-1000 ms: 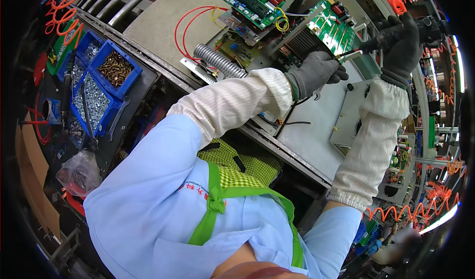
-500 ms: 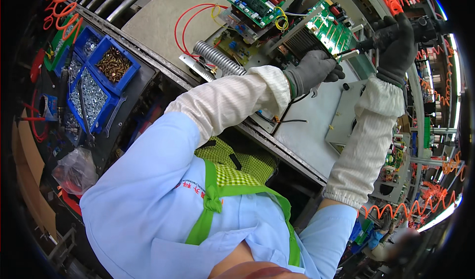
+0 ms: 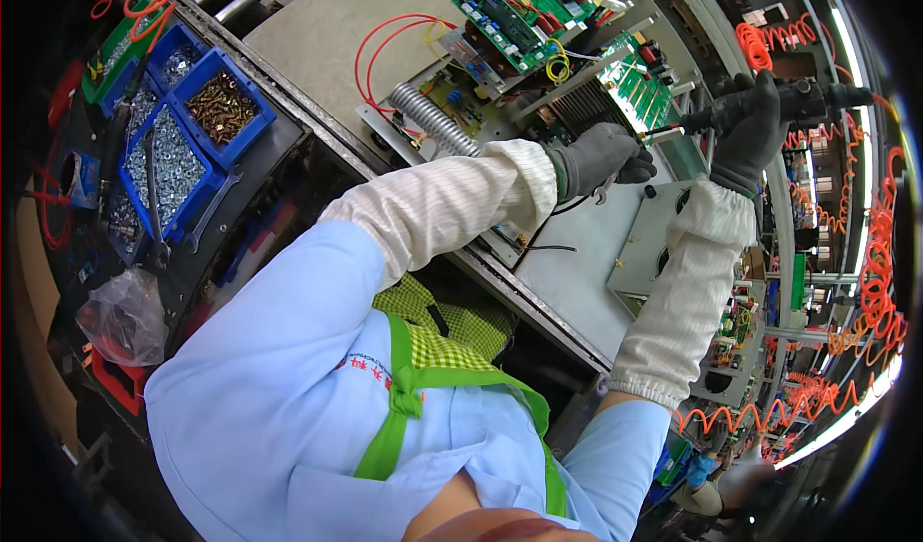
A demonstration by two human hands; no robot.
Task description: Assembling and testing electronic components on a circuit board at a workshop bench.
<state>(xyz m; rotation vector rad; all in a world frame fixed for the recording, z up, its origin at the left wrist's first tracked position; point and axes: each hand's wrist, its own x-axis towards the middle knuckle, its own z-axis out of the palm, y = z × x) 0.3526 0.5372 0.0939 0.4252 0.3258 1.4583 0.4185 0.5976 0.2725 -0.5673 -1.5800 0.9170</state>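
Observation:
My right hand [image 3: 750,129], in a dark grey glove, is wrapped round a black power screwdriver [image 3: 803,103] held nearly level. Its thin bit reaches left to the side of an open electronics unit, close to my left fingertips. My left hand [image 3: 598,160], gloved too, is closed against the lower edge of this unit. The head of an open-end wrench [image 3: 605,192] pokes out beneath its curled fingers; the rest is hidden. The unit carries a green circuit board [image 3: 635,90] beside a finned heat sink [image 3: 574,105], with another populated board [image 3: 514,23] further left. The fastener is hidden.
A ribbed metal coil [image 3: 430,117] and red wires [image 3: 361,61] lie left of the boards. Blue bins [image 3: 252,138] of screws and nuts stand at far left, with a wrench [image 3: 213,213] alongside. A grey metal panel [image 3: 642,239] sits right. Orange coiled hoses [image 3: 755,47] hang behind.
The view has shifted slightly. My right hand and the screwdriver have swung a little, the screwdriver now more level. My left hand stays at the unit's edge, still closed.

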